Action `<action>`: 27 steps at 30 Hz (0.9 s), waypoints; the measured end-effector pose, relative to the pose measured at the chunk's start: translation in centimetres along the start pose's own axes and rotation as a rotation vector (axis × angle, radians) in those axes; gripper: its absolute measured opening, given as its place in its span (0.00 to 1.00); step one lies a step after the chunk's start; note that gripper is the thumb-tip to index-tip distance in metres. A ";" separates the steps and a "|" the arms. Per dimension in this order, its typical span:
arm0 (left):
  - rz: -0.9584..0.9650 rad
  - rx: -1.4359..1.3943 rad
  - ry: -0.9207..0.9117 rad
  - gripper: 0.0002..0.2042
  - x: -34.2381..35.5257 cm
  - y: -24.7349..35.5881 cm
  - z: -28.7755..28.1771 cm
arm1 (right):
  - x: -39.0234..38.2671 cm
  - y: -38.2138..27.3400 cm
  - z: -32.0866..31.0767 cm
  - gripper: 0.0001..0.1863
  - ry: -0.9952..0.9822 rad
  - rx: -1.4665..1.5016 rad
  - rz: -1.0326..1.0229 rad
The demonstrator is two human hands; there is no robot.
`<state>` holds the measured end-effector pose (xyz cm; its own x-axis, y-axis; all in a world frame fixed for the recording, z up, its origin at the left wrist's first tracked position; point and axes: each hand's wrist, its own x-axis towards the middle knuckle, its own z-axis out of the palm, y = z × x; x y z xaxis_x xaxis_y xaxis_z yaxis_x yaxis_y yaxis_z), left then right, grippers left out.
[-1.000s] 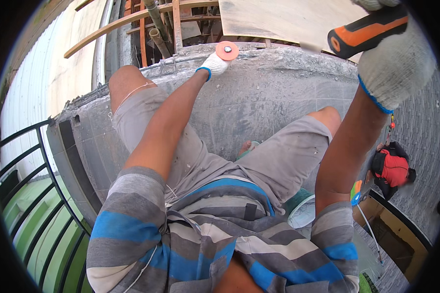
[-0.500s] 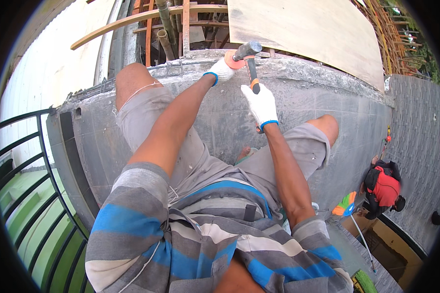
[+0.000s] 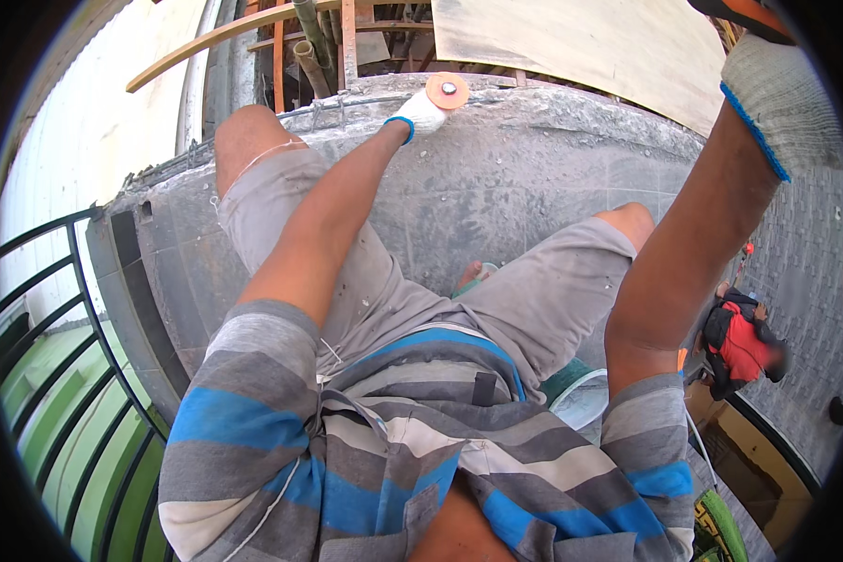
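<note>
My left hand point(image 3: 420, 114), in a white glove with a blue cuff, is closed around a chisel with a round orange hand guard point(image 3: 435, 97). The chisel's dark metal end faces up, and its tip is hidden beneath the guard, at the broken edge of the concrete ledge point(image 3: 553, 117). Raised high at the upper right, my right hand point(image 3: 782, 103) wears a matching glove. It grips a hammer point(image 3: 757, 15), of which only a black and orange part of the handle shows; the head is out of the picture.
Past the ledge lie a plywood sheet point(image 3: 581, 47), bamboo poles point(image 3: 307, 64) and wooden beams. A black railing point(image 3: 77, 272) stands at left. A whitish bucket point(image 3: 581, 401) sits beside my right thigh. Lower down at right, a person in red and black point(image 3: 740, 348) bends over.
My right hand has swung the hammer from over the chisel up to the upper right. The left hand stays at the ledge with the chisel. The person at right has shifted slightly.
</note>
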<state>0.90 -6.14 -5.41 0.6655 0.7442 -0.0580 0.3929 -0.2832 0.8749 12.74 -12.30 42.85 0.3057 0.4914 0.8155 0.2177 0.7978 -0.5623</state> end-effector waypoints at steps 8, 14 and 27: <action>0.013 0.124 -0.088 0.18 1.0 -0.1 -0.2 | -26.3 5.0 -3.5 0.23 -0.692 -1.137 1.254; -0.201 0.208 -0.260 0.17 0.7 0.6 1.3 | -31.9 4.7 -7.2 0.23 -0.640 -0.930 1.044; -0.017 0.077 0.091 0.19 -0.1 0.0 1.1 | -1.0 -2.8 -1.1 0.17 0.042 -0.259 0.126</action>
<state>1.54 -6.89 -5.97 0.5993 0.8001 -0.0252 0.4530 -0.3131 0.8347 12.80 -15.42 43.50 0.3827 0.5618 0.7334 0.4033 0.6126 -0.6797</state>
